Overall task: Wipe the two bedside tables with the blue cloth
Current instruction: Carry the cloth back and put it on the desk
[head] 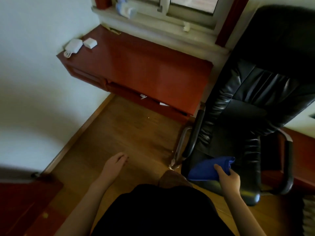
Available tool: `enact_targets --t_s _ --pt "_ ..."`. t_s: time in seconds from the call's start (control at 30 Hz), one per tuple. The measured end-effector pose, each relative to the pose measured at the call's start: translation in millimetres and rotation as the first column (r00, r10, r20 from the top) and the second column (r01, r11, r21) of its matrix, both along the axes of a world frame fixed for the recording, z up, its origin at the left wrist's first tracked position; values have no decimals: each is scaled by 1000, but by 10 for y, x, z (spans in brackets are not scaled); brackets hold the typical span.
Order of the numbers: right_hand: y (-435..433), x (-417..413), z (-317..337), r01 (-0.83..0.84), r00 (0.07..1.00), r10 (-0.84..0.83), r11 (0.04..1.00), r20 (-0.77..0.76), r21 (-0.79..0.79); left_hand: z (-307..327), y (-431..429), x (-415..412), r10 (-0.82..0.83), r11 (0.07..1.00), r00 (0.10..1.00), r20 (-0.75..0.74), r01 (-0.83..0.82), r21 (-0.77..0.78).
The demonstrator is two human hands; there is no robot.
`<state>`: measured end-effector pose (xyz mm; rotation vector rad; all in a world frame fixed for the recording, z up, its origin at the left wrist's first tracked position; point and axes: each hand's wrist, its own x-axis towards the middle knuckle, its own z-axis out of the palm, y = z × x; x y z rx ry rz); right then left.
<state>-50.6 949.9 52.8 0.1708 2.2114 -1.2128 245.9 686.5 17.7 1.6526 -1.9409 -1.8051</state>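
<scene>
A reddish-brown bedside table (144,68) stands ahead against the wall, under the window. A folded blue cloth (208,169) lies over the front edge of the black chair seat, and my right hand (228,176) grips it from below right, thumb on top. My left hand (115,165) hangs over the wooden floor, empty, with its fingers loosely curled and apart. Part of another reddish-brown piece of furniture (25,206) shows at the bottom left; whether it is the second bedside table I cannot tell.
Two white boxes (80,45) and a cable sit on the table's far left corner. A black leather armchair (252,116) with metal arms stands right of the table. The table's drawer is slightly ajar with paper showing. Wooden floor (129,133) lies between me and the table.
</scene>
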Motion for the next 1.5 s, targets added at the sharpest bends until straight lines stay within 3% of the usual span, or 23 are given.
enact_targets --t_s 0.2,0.43,0.67,0.77,0.9,1.0,1.1,1.17,1.23,1.33,1.4,1.5 --pt "-937 -528 9 -3 1000 4 998 1 -66 -45 -690 -645 -82 996 996 43 83 -19" --pt "-2327 -1311 239 -82 997 81 980 -9 -179 73 -1645 -1562 -150 962 979 140 177 -207" --pt "-3573 -1909 502 -155 987 124 906 -104 -394 276 -2544 -2657 -295 837 931 214 360 -412" --pt "-3921 -2101 363 -114 993 106 889 -43 -444 237 -2859 -3032 -329 773 914 237 405 -488" --pt "-4143 -2232 -207 -102 992 114 976 50 -192 -33 -3194 -3386 -372 697 877 304 480 -533" --pt "-4101 -2239 -541 -95 995 95 995 -14 19 -389 -3396 -3482 -422 529 795 435 606 -594" --pt "-3987 -2156 -650 -83 984 111 978 -141 192 -702 -3470 -3457 -471 440 718 513 695 -569" --pt "-3947 -2082 -724 -155 905 282 916 -319 370 -847 -3494 -3417 -478 409 697 535 716 -567" --pt "-3990 -2030 -820 -285 727 528 813 -439 507 -914 -3512 -3390 -486 404 692 534 720 -564" --pt "-4214 -2042 -993 -430 468 782 609 -412 666 -929 -3522 -3385 -487 407 698 526 714 -570" --pt "-4409 -2076 -1098 -445 409 842 522 -353 728 -921 -3522 -3395 -485 405 699 526 713 -573" --pt "-4582 -2161 -1204 -424 424 849 493 -315 760 -920 -3521 -3396 -481 411 704 523 708 -575"
